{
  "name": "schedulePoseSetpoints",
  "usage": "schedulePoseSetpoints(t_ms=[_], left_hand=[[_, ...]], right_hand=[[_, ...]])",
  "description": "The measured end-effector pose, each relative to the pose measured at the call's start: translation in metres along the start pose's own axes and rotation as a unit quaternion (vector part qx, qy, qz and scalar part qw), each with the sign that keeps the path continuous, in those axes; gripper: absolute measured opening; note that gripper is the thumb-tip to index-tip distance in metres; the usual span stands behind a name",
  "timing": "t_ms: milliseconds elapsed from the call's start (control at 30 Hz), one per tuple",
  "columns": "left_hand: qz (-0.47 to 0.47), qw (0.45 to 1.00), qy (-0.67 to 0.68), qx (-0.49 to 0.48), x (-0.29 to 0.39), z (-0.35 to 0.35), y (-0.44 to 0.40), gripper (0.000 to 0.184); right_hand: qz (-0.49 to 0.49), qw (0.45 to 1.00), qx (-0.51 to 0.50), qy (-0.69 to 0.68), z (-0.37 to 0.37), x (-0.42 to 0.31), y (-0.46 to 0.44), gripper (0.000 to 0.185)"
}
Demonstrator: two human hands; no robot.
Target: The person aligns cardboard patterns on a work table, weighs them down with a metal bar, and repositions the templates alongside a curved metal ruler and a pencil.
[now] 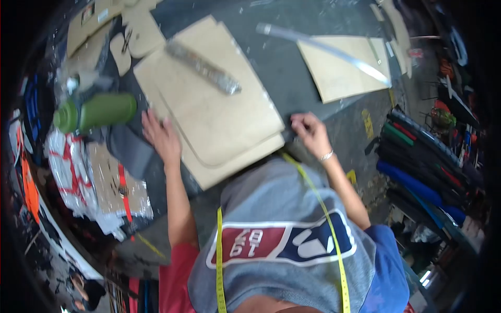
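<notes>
My left hand [160, 136] lies flat with fingers spread at the left edge of a stack of tan cardboard sheets [219, 115]. Close to the stack's lower right corner, at the table edge, my right hand [312, 134] has its fingers curled in. A small dark patch shows by its fingertips; whether it is held is unclear. Across the upper part of the sheets rests a long narrow bar [203, 68] that looks wrapped in clear tape. A curved line runs along the top sheet's lower left. A yellow measuring tape [318, 195] hangs down my shirt front.
To the right, a metal ruler [334, 49] crosses another cardboard piece [344, 78]. A green bottle [107, 111] lies left of my left hand, near plastic-wrapped packages [73, 167]. Scissors [127, 41] and cardboard shapes are farther back. Folded dark fabrics [417, 161] are piled at right.
</notes>
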State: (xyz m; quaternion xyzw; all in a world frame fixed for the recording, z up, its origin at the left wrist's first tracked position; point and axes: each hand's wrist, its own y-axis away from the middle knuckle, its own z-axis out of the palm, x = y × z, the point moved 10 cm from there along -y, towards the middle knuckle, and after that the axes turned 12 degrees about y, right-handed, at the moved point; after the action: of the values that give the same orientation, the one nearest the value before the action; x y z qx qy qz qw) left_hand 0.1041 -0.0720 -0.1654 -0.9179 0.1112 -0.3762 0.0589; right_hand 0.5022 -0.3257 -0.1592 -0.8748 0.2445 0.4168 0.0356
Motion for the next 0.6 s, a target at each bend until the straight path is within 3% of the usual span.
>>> schedulePoseSetpoints(t_ms=[133,300,500,600], left_hand=[[-0.003,0.996,0.081,0.038,0.022,-0.017,0.001,0.059],[0.021,0.992,0.114,0.059,0.106,-0.006,0.001,0.057],[0.005,0.991,0.130,0.008,0.229,0.085,0.022,0.049],[-0.011,0.988,0.148,-0.028,0.283,0.145,0.042,0.051]], right_hand=[[0.006,0.999,-0.027,0.046,-0.025,-0.014,0.004,0.019],[0.000,0.994,-0.109,0.010,-0.051,-0.017,-0.007,0.019],[-0.093,0.972,-0.212,-0.039,-0.117,-0.003,-0.032,0.022],[-0.111,0.974,-0.193,-0.032,-0.178,0.038,-0.061,0.023]])
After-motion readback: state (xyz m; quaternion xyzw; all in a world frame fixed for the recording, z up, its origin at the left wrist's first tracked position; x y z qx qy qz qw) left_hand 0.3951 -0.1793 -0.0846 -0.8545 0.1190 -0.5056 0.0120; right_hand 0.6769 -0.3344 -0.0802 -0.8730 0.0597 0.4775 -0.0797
